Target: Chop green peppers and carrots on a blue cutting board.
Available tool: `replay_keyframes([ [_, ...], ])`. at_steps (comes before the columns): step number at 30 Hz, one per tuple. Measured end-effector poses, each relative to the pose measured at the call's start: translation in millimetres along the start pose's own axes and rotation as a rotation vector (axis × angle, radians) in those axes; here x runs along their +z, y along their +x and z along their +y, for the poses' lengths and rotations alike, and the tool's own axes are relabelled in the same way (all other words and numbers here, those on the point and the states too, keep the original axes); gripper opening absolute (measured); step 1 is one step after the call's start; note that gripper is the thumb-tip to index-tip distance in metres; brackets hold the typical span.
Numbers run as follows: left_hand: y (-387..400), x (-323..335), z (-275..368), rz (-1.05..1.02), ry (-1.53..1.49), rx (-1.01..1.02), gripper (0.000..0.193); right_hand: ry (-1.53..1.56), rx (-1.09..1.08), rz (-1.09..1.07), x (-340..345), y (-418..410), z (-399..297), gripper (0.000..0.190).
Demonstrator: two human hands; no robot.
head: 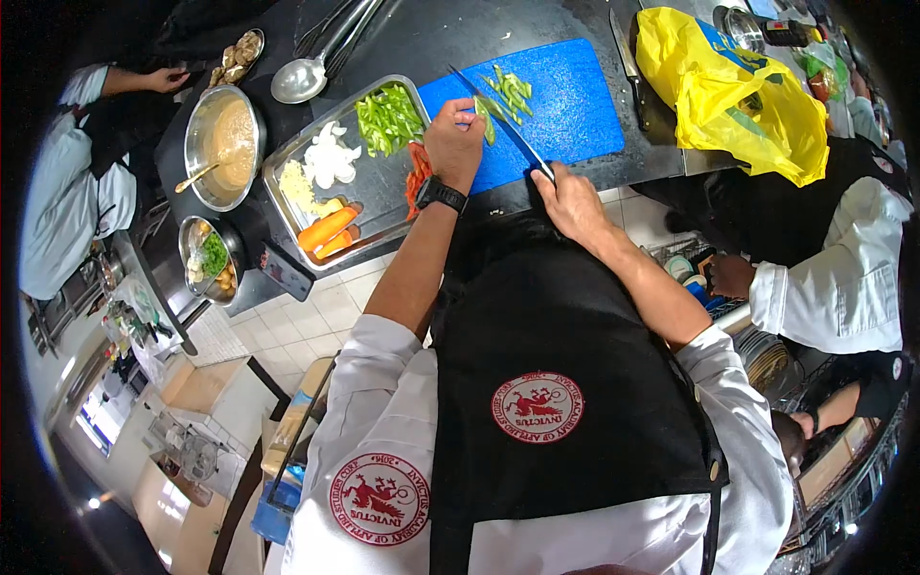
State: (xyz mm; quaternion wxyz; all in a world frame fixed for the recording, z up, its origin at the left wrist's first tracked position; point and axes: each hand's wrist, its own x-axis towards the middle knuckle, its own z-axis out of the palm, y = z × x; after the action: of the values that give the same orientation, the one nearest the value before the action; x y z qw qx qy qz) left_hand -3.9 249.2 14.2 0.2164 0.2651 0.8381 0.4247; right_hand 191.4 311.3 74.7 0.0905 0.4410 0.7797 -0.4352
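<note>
My right hand (571, 201) grips the handle of a kitchen knife (519, 139), its blade angled up and left over a blue cutting board (582, 93). The fingertips of my left hand (456, 140) hold a piece of green bell pepper (485, 121) beside the blade. Sliced green pepper strips (512, 90) lie on the board just beyond the knife. Left of the board, a metal tray (287, 215) holds more green strips (389, 118), red strips (417, 180), white onion pieces (330, 154), chopped yellowish bits (295, 185) and peeled carrots (327, 228).
A second knife (632, 79) and a yellow plastic bag (747, 108) lie right of the board. Leftward are a bowl of batter-like mixture (233, 144), a bowl with chopped greens (213, 255), a phone (285, 271) and a ladle (300, 80). Other people stand at both sides.
</note>
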Motion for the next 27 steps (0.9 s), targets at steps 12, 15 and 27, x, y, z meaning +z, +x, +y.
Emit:
replay_keyframes([
  [12,1.2,1.9,-0.3,-0.002,-0.04,-0.031,0.027,-0.034,0.039,-0.06,-4.9,-11.5,-0.3,0.044],
  [15,1.3,1.0,1.7,0.007,0.009,0.007,0.03,-0.069,0.014,-0.017,2.2,4.4,-2.5,0.046],
  [27,-3.3,-2.4,4.0,-0.002,-0.023,-0.017,0.023,0.001,0.008,0.006,0.2,-0.5,-4.6,0.044],
])
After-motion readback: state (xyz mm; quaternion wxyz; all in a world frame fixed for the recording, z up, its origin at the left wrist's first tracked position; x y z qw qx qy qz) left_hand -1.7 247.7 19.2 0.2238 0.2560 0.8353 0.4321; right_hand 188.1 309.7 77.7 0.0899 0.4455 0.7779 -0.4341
